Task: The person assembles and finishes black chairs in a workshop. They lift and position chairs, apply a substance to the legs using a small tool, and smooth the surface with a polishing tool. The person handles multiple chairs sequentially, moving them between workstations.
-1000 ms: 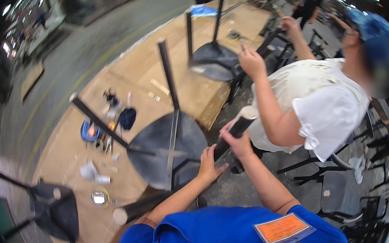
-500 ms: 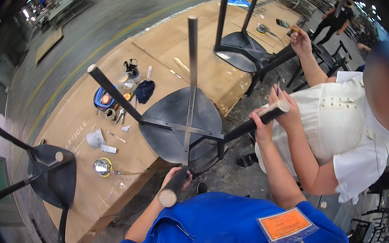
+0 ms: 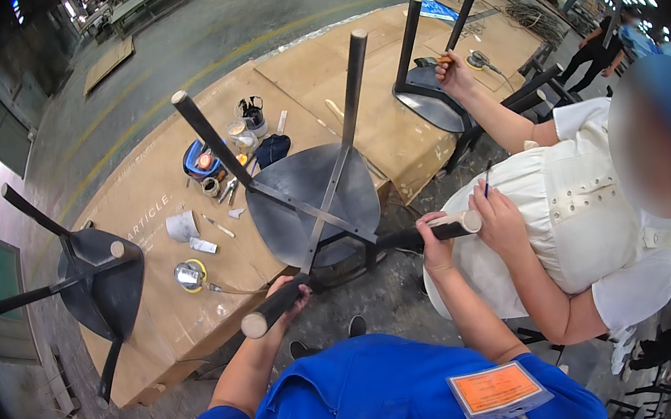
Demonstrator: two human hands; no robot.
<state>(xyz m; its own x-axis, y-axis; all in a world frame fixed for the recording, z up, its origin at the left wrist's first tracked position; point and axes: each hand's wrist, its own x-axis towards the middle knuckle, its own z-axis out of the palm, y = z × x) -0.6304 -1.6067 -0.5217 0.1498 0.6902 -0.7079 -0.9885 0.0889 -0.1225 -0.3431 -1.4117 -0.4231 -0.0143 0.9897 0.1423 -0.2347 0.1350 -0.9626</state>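
An upturned black chair rests on the paper-covered table in front of me, its legs pointing up and outward with crossed bars between them. My left hand is wrapped round the near left leg, below its pale end. The near right leg is in the grip of my right hand, close to its tip. Right beside that tip is a co-worker's hand with a thin, blue-tipped tool. The co-worker's other hand is raised, holding a small brownish thing I cannot make out.
Another upturned chair stands at the table's left end, a third at the far right. Between lie a corded sander, a white cup, a dark cloth, jars and brushes. The co-worker stands close on my right.
My view has tilted, so the scene appears turned clockwise. The co-worker's raised hand has moved left, toward the far right chair. Both my hands keep their grip on the legs.
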